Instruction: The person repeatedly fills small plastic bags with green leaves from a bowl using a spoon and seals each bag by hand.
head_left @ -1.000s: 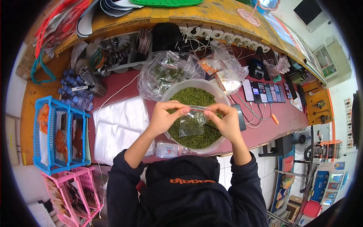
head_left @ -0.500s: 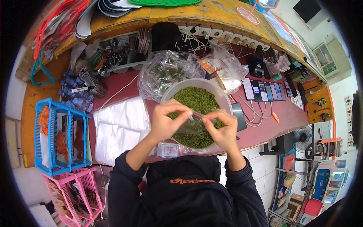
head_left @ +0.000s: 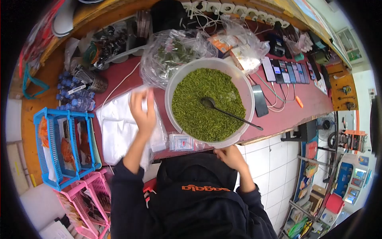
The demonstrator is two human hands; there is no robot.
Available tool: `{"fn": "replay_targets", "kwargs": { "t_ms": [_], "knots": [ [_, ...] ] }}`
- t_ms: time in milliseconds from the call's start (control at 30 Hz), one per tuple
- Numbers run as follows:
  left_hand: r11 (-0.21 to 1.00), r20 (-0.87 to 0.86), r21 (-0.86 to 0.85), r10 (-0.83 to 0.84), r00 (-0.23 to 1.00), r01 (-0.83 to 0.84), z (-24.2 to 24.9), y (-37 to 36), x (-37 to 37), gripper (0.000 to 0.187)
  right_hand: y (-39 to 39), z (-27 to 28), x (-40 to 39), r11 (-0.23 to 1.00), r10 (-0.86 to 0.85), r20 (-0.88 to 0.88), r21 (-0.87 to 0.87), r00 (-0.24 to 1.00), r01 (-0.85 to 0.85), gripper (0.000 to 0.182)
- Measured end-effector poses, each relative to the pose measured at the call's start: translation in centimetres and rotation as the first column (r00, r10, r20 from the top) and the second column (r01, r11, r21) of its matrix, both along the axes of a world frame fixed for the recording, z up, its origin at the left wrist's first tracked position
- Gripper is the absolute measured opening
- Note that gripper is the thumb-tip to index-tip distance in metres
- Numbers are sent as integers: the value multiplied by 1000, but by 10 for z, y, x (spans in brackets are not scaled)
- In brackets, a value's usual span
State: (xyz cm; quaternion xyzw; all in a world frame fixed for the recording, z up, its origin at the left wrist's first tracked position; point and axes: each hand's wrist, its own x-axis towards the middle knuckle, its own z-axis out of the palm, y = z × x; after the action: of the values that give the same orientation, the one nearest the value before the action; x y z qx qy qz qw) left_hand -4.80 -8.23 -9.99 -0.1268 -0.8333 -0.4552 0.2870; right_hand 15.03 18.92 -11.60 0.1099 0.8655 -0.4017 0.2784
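A round translucent tub holds shredded green leaf. A dark spoon lies across the leaf, its handle reaching over the right rim. My left hand, somewhat blurred, is raised above a stack of white plastic bags, thumb and fingers apart, with nothing visible in it. Curled at the tub's near rim is my right hand; whatever its fingers hold, if anything, is hidden. Beside the tub's near left sits a small clear packet with a red and blue print.
Behind the tub lies a large clear bag with green contents. Several phones with cables line the right; one dark phone is near the tub. Blue baskets, a pink basket and water bottles stand left.
My hands have parted from a small clear bag they pinched above the leaf. The left moved over the white bags, the right down to the tub's near rim. The spoon now shows.
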Motion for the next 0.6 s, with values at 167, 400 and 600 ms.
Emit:
{"fn": "replay_targets", "kwargs": {
  "t_ms": [167,400,600],
  "knots": [
    [844,433,-259,-332,838,469,-113,2,131,33,-43,-125,9,958,-50,-420,236,906,162,29],
    [568,566,-389,-474,675,725,-177,31,138,84,-23,-154,25,939,-137,-554,192,821,287,29],
    [764,753,593,-638,161,255,-109,62,179,64,-53,-60,34,940,-211,-778,6,592,342,14]
  ]
}}
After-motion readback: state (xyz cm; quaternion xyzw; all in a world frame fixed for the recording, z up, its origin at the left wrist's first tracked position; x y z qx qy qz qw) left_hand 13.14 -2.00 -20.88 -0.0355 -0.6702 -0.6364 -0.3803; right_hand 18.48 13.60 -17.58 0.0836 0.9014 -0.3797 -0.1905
